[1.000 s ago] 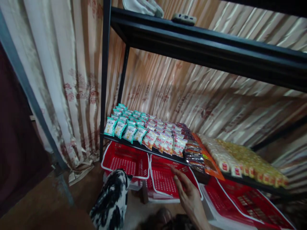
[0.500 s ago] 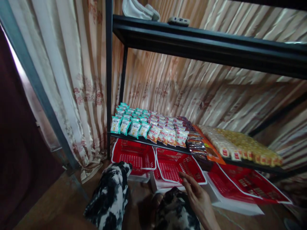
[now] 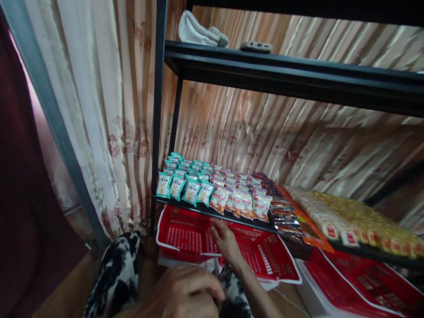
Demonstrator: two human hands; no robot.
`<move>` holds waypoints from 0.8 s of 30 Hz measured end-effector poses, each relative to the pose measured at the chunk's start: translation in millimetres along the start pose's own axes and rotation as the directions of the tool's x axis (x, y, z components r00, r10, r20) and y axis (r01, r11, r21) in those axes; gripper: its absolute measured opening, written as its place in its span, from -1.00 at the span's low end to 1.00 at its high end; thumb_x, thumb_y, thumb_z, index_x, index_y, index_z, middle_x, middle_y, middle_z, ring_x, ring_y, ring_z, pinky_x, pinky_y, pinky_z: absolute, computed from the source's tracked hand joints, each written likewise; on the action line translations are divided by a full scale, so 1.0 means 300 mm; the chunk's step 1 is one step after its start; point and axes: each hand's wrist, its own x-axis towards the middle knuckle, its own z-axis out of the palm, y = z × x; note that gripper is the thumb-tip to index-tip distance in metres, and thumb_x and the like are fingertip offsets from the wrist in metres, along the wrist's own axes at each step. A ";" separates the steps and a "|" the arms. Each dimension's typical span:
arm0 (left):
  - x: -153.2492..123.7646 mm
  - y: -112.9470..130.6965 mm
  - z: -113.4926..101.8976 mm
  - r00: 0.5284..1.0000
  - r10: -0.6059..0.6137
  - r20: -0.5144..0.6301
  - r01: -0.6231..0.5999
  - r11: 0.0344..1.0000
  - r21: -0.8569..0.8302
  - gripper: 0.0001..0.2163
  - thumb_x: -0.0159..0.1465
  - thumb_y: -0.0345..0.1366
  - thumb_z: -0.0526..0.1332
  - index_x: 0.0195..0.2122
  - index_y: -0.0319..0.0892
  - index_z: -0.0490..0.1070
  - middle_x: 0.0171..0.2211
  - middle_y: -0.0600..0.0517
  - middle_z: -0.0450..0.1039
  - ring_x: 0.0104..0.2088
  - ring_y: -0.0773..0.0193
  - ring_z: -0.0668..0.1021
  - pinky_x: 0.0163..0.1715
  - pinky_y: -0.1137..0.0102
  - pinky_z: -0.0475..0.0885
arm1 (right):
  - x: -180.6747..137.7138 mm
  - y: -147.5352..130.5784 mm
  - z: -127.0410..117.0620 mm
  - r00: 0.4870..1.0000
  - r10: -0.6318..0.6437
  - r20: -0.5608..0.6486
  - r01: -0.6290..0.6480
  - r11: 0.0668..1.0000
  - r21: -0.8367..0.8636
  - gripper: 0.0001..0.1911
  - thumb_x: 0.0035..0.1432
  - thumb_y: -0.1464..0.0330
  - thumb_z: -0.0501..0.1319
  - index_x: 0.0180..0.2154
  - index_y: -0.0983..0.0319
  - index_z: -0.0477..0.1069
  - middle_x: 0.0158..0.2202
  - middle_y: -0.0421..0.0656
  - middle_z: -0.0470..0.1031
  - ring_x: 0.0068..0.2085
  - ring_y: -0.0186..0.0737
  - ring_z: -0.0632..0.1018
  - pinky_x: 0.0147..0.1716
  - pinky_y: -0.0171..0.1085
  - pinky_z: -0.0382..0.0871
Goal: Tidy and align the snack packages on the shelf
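Note:
My right hand [image 3: 227,242] reaches forward to the white rim where two red plastic baskets meet, the left basket [image 3: 179,229] and the middle basket [image 3: 268,260]. Its fingers lie stretched on that rim, under the low shelf. My left hand [image 3: 187,292] sits at the bottom of the view by my knees, which are in black-and-white patterned cloth [image 3: 114,278]. The left hand's fingers are curled in, and what they hold, if anything, is hidden. Just above the baskets, the black shelf board [image 3: 205,211] carries rows of teal snack packets [image 3: 183,190] and red-and-white snack packets [image 3: 238,203].
Dark packets [image 3: 285,218], an orange pack [image 3: 306,227] and yellow packets [image 3: 361,221] fill the shelf to the right. A third red basket [image 3: 364,287] lies at the lower right. The upper shelf [image 3: 291,77] holds a white cloth [image 3: 198,33] and a remote [image 3: 256,46]. Striped curtains hang behind and to the left.
My right hand has moved left and forward from the middle basket's front rim to the joint between the two baskets. My left hand has come into view at the bottom. The view shifted slightly.

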 end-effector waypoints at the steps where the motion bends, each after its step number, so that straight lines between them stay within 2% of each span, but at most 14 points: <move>1: 0.009 -0.036 -0.010 0.999 -0.030 -0.016 0.030 1.000 0.008 -0.88 0.34 -0.26 0.13 -0.19 -0.11 0.43 -0.14 0.03 0.47 -0.19 0.31 0.54 -0.14 0.39 0.47 | 0.046 0.022 0.031 1.000 -0.022 0.000 0.022 0.999 -0.034 -0.62 0.15 0.24 0.06 -0.09 0.22 0.51 -0.04 -0.03 0.55 0.00 -0.12 0.55 0.06 -0.07 0.40; 4: 0.015 -0.136 -0.026 0.976 -0.198 -0.096 0.202 0.979 0.038 -0.81 0.27 -0.41 0.07 -0.17 -0.09 0.41 -0.04 0.01 0.43 -0.08 0.30 0.52 -0.07 0.46 0.42 | 0.179 0.088 0.110 0.999 -0.043 -0.021 0.039 0.988 -0.150 -0.59 0.13 0.36 0.06 -0.03 0.28 0.47 0.08 0.03 0.45 0.12 -0.09 0.45 0.14 -0.04 0.32; 7: 0.009 -0.250 -0.011 0.895 -0.418 -0.158 0.427 0.904 0.026 -0.72 0.19 -0.45 0.05 -0.12 -0.06 0.40 -0.01 0.03 0.42 -0.04 0.31 0.51 -0.07 0.48 0.42 | 0.289 0.148 0.163 0.998 -0.029 -0.050 0.017 0.974 -0.228 -0.56 0.10 0.43 0.05 0.02 0.33 0.44 0.16 0.08 0.36 0.18 -0.05 0.40 0.15 -0.08 0.32; 9: 0.008 -0.334 0.012 0.858 -0.481 -0.183 0.491 0.871 0.011 -0.71 0.20 -0.43 0.04 -0.10 -0.07 0.40 0.01 0.00 0.41 -0.02 0.29 0.50 -0.05 0.45 0.43 | 0.344 0.182 0.186 0.997 -0.031 -0.075 0.012 0.967 -0.254 -0.54 0.09 0.46 0.05 0.03 0.31 0.43 0.18 0.06 0.34 0.19 -0.06 0.39 0.13 -0.12 0.34; 12: 0.022 -0.450 0.047 0.842 -0.499 -0.205 0.511 0.860 0.007 -0.72 0.20 -0.41 0.04 -0.11 -0.09 0.42 0.02 -0.05 0.40 0.04 0.24 0.48 0.05 0.37 0.38 | 0.399 0.219 0.207 0.993 -0.070 -0.091 0.042 0.959 -0.279 -0.52 0.09 0.47 0.04 0.05 0.27 0.41 0.20 0.01 0.33 0.18 -0.10 0.39 0.13 -0.15 0.34; 17: 0.100 -0.597 0.087 0.815 -0.559 -0.152 0.571 0.820 0.044 -0.73 0.16 -0.46 0.07 -0.16 -0.11 0.45 0.07 -0.06 0.37 0.02 0.22 0.50 0.05 0.34 0.38 | 0.440 0.240 0.218 0.994 -0.061 -0.095 0.029 0.952 -0.305 -0.55 0.13 0.46 0.01 0.04 0.24 0.42 0.18 -0.01 0.35 0.12 -0.13 0.46 0.09 -0.17 0.39; 21: 0.179 -0.716 0.117 0.799 -0.566 -0.204 0.592 0.800 0.099 -0.70 0.14 -0.52 0.09 -0.14 -0.15 0.45 0.11 -0.11 0.34 0.08 0.21 0.46 0.11 0.33 0.33 | 0.443 0.248 0.217 0.989 -0.101 -0.105 0.066 0.954 -0.293 -0.57 0.16 0.45 0.00 0.03 0.25 0.43 0.17 0.01 0.37 0.12 -0.12 0.47 0.09 -0.17 0.39; 24: 0.233 -0.808 0.137 0.765 -0.589 -0.262 0.630 0.768 0.113 -0.63 0.15 -0.53 0.09 -0.01 -0.19 0.40 0.19 -0.16 0.24 0.12 0.18 0.42 0.14 0.27 0.30 | 0.435 0.261 0.218 0.984 -0.141 -0.112 0.103 0.952 -0.288 -0.58 0.18 0.43 -0.02 0.02 0.27 0.43 0.17 0.04 0.36 0.14 -0.10 0.45 0.10 -0.14 0.38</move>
